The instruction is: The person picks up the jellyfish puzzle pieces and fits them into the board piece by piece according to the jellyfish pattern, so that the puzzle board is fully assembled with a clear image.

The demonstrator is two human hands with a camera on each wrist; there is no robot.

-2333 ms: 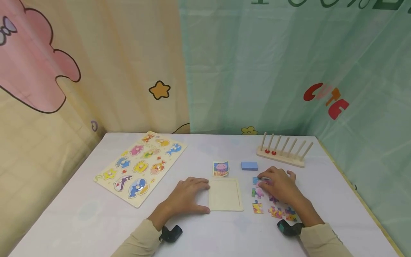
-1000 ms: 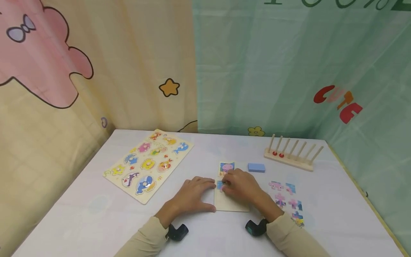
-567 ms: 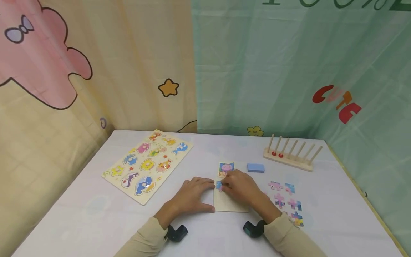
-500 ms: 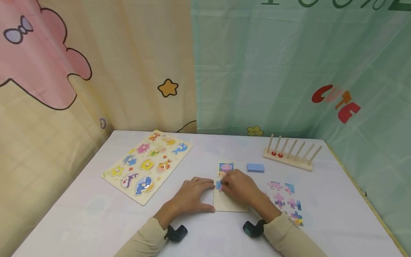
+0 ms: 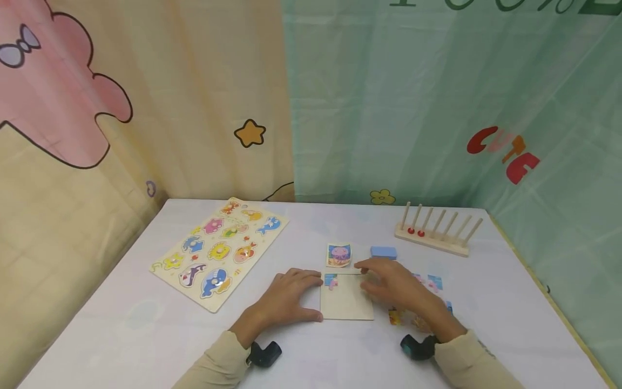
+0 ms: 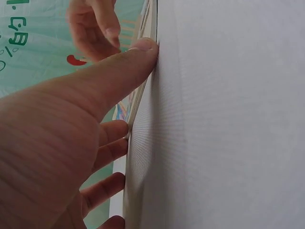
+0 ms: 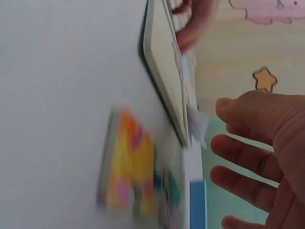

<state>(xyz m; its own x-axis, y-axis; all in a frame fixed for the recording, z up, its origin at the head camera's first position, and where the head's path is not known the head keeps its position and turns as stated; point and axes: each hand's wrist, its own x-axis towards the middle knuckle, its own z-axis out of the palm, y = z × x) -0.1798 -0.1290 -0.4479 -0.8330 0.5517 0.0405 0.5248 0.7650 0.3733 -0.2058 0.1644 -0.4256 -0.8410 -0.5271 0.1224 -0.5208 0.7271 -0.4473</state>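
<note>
A square wooden puzzle tray (image 5: 347, 302) lies flat on the white table, with one blue-and-pink jigsaw piece (image 5: 331, 280) in its upper left corner. My left hand (image 5: 284, 298) touches the tray's left edge with thumb and fingertips; the thumb (image 6: 138, 52) is at the edge in the left wrist view. Over the tray's right edge hovers my right hand (image 5: 400, 286), nothing between its loosely bent fingers. Several loose jigsaw pieces (image 5: 434, 282) lie right of the tray, partly hidden under that hand. A yellow-and-orange piece (image 7: 128, 167) appears blurred in the right wrist view.
Behind the tray lies a small picture card (image 5: 338, 255) with a pink figure, and a blue block (image 5: 383, 252) sits to its right. A wooden peg stand (image 5: 432, 242) with red beads is at the back right. A sea-animal puzzle board (image 5: 218, 254) occupies the left side.
My right hand carried a jigsaw piece from the right into the tray's upper left corner, let it go, then moved back rightward. My left hand stayed at the tray's edge.
</note>
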